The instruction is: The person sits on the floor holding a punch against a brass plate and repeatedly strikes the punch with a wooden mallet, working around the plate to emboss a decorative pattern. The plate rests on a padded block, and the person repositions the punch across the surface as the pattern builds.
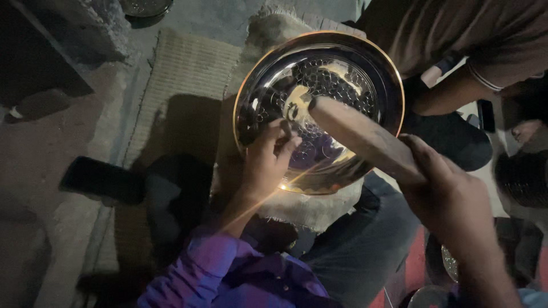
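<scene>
plate (365,68): a round, shiny metal dish with a gold-coloured rim and a dimpled, embossed centre; seen at the upper middle of the frame, tilted, resting on coarse sackcloth.
wooden block (365,140): a long, pale, blunt-ended piece, laid slantwise from the plate's centre down toward the right of the frame.

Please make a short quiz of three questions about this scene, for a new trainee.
1. True or false: the right hand grips a wooden mallet.
2. What does the left hand rest on?
A. the round metal dish
B. the woven mat
C. a glass bottle
3. Fill in: the dish lies on a piece of ____ cloth.

Key
1. True.
2. A; its fingers seem to pinch a small tool, too dim to identify.
3. Burlap.
</scene>
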A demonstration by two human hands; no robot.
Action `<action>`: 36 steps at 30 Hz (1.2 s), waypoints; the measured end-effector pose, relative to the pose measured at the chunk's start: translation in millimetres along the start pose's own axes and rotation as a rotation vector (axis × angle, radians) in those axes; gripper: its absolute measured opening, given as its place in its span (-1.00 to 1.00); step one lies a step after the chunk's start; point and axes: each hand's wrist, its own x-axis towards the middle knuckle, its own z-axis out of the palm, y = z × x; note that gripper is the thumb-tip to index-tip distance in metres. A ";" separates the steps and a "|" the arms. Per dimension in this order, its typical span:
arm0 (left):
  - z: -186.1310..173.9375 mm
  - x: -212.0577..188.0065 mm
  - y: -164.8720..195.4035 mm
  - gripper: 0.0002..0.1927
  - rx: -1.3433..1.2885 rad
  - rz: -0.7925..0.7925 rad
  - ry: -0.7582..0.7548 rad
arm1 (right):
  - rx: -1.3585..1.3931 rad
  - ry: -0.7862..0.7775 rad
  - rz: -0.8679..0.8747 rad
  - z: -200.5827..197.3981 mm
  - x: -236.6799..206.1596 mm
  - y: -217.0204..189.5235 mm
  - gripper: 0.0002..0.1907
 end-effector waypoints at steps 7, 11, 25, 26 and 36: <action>-6.5 1.8 10.4 -0.72 0.002 -0.050 -0.037 | 0.179 0.033 -0.024 21.3 1.7 9.3 -0.37; -5.6 3.7 9.4 -0.68 0.034 -0.060 0.030 | 0.178 0.070 -0.104 27.1 16.9 7.1 -0.41; 11.2 0.4 -19.5 -0.67 0.001 -0.106 0.015 | 0.091 0.004 -0.106 58.3 40.5 19.4 -0.33; 11.1 0.1 -21.3 -0.67 0.020 -0.093 0.002 | 0.097 -0.021 -0.066 59.2 41.2 19.7 -0.32; 9.0 -0.2 -27.4 -0.68 0.016 -0.076 -0.014 | 0.124 -0.009 -0.073 59.7 39.2 18.0 -0.34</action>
